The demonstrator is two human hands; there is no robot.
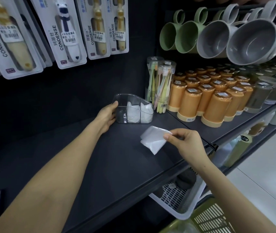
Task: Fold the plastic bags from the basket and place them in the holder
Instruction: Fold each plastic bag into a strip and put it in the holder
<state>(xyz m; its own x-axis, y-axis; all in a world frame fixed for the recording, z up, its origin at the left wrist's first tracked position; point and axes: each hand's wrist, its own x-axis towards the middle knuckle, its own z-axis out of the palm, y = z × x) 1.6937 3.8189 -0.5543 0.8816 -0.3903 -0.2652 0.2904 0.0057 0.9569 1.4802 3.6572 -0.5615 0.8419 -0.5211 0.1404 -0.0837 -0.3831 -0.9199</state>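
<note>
A person stands at a dark, matt shop shelf (100, 157) with both arms reached out over it. The left grip (107, 115), a bare hand, is closed round the left end of a clear plastic holder with three compartments (125, 100). The thumb lies along its top rim and the fingers wrap its side, most likely to stop the light holder sliding or tipping when something is pushed in.

The right grip (184, 142) pinches a small folded square of thin whitish plastic bag (152, 140) between thumb and forefinger at the bag's right edge. The bag hangs just above the shelf, in front of the holder and a little to its right, not yet inside. Pinching one edge probably keeps the folds pressed together so the slippery film does not spring open.

The holder's middle compartment (133, 113) and right compartment (146, 113) each already hold white folded bags. The left compartment, beside the steadying hand, looks dark and empty, so it is probably the slot for this bag.

A yellow-green slatted plastic basket (208, 217) sits low at the right, and a white slatted basket (176, 197) stands under the shelf; whether either has bags left cannot be told. To the holder's right stand clear tubes of pastel toothbrushes (160, 86) and rows of orange lidded cups (206, 98).
</note>
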